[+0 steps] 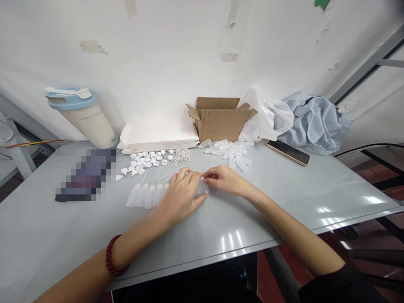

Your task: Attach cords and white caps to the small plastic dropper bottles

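Note:
A row of small translucent plastic bottles (pixel 148 197) with thin strings at their necks lies on the table in front of me. My left hand (pixel 180 191) is bent over the right part of this row and hides some of it. Between its fingers and thumb sits the end bottle (pixel 202 187), held against the table. From the right, my right hand (pixel 223 180) pinches with thumb and forefinger at the neck of that end bottle. What is in the pinch is too small to make out. Behind the hands lie white caps (pixel 148 160), a heap of string loops (pixel 182 155) and loose bottles (pixel 225 147).
Along the wall stand a shaker cup (pixel 86 120), a stack of white flat boxes (pixel 158 136), an open cardboard box (pixel 221 122), a white plastic bag (pixel 268 115) and a bundled blue cloth (pixel 315 122). A phone (pixel 288 151) lies at right, a blurred dark item (pixel 88 174) at left.

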`<control>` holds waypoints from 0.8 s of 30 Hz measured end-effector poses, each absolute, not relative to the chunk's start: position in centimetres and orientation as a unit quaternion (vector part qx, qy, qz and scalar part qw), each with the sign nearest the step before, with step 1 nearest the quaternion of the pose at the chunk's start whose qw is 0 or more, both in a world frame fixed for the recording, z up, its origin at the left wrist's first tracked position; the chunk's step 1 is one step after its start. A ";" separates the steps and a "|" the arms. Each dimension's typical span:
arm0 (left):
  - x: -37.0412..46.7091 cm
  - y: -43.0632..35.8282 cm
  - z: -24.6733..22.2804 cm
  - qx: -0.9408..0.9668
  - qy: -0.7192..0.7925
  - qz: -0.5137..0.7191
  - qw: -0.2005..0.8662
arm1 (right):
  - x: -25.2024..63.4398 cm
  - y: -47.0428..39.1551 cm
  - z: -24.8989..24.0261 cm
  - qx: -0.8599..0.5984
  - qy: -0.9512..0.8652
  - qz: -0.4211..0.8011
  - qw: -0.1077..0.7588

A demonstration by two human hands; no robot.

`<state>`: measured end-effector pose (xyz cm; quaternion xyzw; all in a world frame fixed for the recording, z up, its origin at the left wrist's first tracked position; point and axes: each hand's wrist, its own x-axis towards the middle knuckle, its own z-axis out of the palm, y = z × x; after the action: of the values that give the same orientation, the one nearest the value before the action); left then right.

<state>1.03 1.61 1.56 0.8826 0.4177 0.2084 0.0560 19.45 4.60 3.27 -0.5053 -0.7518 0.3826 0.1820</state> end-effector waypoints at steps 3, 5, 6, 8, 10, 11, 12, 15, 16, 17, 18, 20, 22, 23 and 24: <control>1.0 1.6 1.6 0.883 0.417 0.205 0.058 | 19.4 4.5 3.4 -0.504 -0.753 0.382 0.182; 1.0 1.6 1.7 0.884 0.418 0.204 0.056 | 19.4 4.5 3.4 -0.504 -0.753 0.382 0.181; 1.0 1.5 1.7 0.884 0.418 0.203 0.057 | 19.5 4.5 3.4 -0.504 -0.753 0.382 0.180; 1.0 1.5 1.7 0.883 0.418 0.202 0.059 | 19.5 4.5 3.4 -0.504 -0.752 0.384 0.180; 1.1 1.4 1.7 0.882 0.419 0.207 0.065 | 19.6 4.6 3.4 -0.503 -0.753 0.383 0.180; 1.0 1.4 1.7 0.880 0.418 0.213 0.067 | 19.6 4.6 3.4 -0.505 -0.753 0.380 0.182; 1.0 1.5 1.7 0.879 0.418 0.221 0.068 | 19.7 4.7 3.5 -0.509 -0.752 0.375 0.184; 0.5 1.9 1.9 0.870 0.421 0.249 0.065 | 19.8 4.9 3.8 -0.531 -0.744 0.355 0.193; 0.2 2.2 2.1 0.865 0.426 0.258 0.063 | 19.9 5.0 3.9 -0.539 -0.741 0.348 0.199; -0.1 2.6 2.2 0.859 0.434 0.264 0.061 | 19.9 5.2 4.0 -0.545 -0.739 0.340 0.205; -0.5 3.0 2.4 0.852 0.444 0.270 0.058 | 20.0 5.3 4.1 -0.553 -0.736 0.331 0.210; -1.5 4.0 2.8 0.838 0.470 0.275 0.049 | 20.3 5.6 4.0 -0.577 -0.729 0.301 0.215; -2.6 5.0 2.9 0.827 0.490 0.274 0.037 | 20.6 6.0 3.9 -0.611 -0.721 0.250 0.209; -3.1 5.4 2.8 0.824 0.497 0.271 0.032 | 20.9 6.2 3.9 -0.629 -0.718 0.217 0.204; -3.5 5.8 2.7 0.824 0.499 0.265 0.030 | 21.2 6.4 3.8 -0.645 -0.716 0.183 0.195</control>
<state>-3.52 5.83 2.68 0.8244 0.4994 0.2646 0.0301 21.16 6.36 3.85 -0.6449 -0.7160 0.1833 0.1946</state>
